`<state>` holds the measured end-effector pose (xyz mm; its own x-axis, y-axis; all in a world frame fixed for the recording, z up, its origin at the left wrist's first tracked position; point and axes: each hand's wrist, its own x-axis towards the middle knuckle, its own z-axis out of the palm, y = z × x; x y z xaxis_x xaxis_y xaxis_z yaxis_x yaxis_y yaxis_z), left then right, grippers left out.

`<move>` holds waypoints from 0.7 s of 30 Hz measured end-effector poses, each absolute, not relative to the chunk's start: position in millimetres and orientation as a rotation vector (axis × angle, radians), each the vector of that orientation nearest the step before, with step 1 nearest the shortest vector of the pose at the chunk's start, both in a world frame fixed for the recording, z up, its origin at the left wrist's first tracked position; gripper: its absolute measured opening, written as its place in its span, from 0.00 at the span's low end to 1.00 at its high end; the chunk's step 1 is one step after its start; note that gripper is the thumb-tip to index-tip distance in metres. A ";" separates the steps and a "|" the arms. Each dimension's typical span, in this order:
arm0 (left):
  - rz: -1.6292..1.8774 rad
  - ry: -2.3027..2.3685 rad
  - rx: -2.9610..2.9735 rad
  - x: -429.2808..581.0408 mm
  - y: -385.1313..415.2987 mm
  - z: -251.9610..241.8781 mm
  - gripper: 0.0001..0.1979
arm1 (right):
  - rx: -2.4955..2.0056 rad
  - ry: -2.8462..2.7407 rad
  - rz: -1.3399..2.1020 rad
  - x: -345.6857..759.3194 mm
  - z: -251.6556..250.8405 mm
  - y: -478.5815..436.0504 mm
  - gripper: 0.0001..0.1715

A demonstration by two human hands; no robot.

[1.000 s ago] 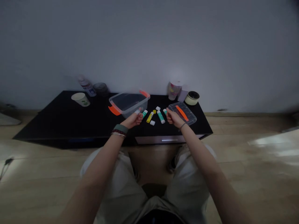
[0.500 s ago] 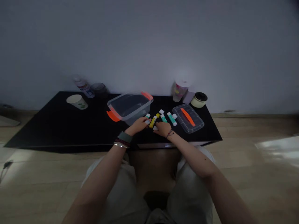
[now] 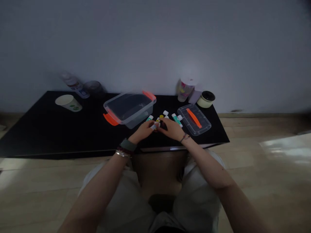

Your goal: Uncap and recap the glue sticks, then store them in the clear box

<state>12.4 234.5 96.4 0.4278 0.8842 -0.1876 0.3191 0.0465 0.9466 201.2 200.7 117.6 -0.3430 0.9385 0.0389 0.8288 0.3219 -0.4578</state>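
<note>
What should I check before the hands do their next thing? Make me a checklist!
1. Box open at the top: ok. Its lid lies on the table, off to the right.
2. Both hands easy to see: ok. The left hand and right hand have their fingertips close together.
3. Left hand has a grip: ok, it seems. A small white piece shows at its fingertips.
4. Right hand has a grip: cannot tell. The fingers hide too much.
5. No loose caps: not ok. A white cap and a yellow cap lie just past the hands.
</note>
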 end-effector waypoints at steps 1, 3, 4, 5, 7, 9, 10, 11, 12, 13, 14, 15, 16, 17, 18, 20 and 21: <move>0.617 1.120 1.492 11.7 233.9 98.2 0.25 | -1.684 -2.270 0.483 204.5 117.5 202.0 0.29; 0.641 1.144 1.445 10.4 232.8 101.4 0.24 | -1.926 -2.227 0.372 209.9 114.9 205.9 0.30; 0.652 1.162 1.424 10.2 232.3 102.5 0.24 | -2.035 -2.218 0.319 211.3 112.1 208.0 0.29; 0.658 1.179 1.404 10.2 231.8 103.2 0.24 | -2.120 -2.218 0.278 211.5 108.4 209.9 0.28; 0.666 1.209 1.370 10.9 231.1 103.6 0.24 | -2.227 -2.227 0.245 208.8 99.2 212.8 0.27; 0.676 1.234 1.333 11.7 230.8 103.4 0.23 | -2.294 -2.205 0.265 204.0 89.9 214.6 0.26; 0.679 1.242 1.310 12.0 230.7 103.4 0.22 | -2.321 -2.189 0.295 201.9 86.4 215.3 0.26; 0.682 1.249 1.282 12.0 230.8 103.6 0.22 | -2.351 -2.168 0.332 200.5 84.1 216.2 0.25; 0.683 1.254 1.252 11.8 231.0 104.0 0.21 | -2.379 -2.143 0.374 199.9 83.2 217.2 0.24; 0.685 1.257 1.222 11.4 231.2 104.7 0.21 | -2.399 -2.119 0.419 200.2 83.8 218.3 0.22; 0.689 1.256 1.197 10.9 231.4 105.5 0.20 | -2.408 -2.097 0.464 201.4 85.9 219.3 0.20; 0.696 1.252 1.177 10.4 231.7 106.4 0.20 | -2.404 -2.073 0.500 203.3 89.2 220.0 0.19; 0.705 1.248 1.163 9.8 232.0 107.2 0.20 | -2.385 -2.045 0.523 205.5 93.6 220.1 0.18; 0.714 1.243 1.154 9.3 232.4 107.8 0.20 | -2.347 -2.020 0.536 207.9 98.5 219.3 0.18; 0.722 1.238 1.150 9.1 232.9 108.2 0.20 | -2.283 -2.002 0.546 210.1 103.8 217.5 0.17; 0.732 1.238 1.144 9.5 234.0 108.0 0.20 | -2.096 -1.984 0.575 213.3 113.7 210.5 0.17; 0.736 1.241 1.142 10.1 234.6 107.5 0.20 | -1.984 -1.987 0.598 214.1 117.8 205.6 0.16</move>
<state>10.1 234.6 107.5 0.2211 0.9157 -0.3355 0.1445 0.3094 0.9399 214.1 205.6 117.8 -0.0258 0.9949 -0.0976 0.8833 -0.0231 -0.4683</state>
